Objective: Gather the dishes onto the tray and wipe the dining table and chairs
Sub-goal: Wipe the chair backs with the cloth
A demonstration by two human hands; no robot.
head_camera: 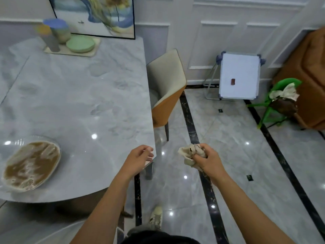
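1. My right hand [209, 160] clenches a crumpled beige cloth [188, 153], fingers curled tight round it, out over the floor.
2. Just left of it, my left hand [139, 160] hangs loosely curled, holding nothing, above the corner of the marble dining table [79, 95].
3. Farther left, near the table's edge, sits a glass bowl [31, 164] of brown liquid.
4. Well beyond both hands, at the table's far end, the tray [75, 53] carries a green plate [80, 44] and cups [59, 32].
5. Ahead, between my hands, a beige-and-orange chair [167, 80] stands at the table's side.
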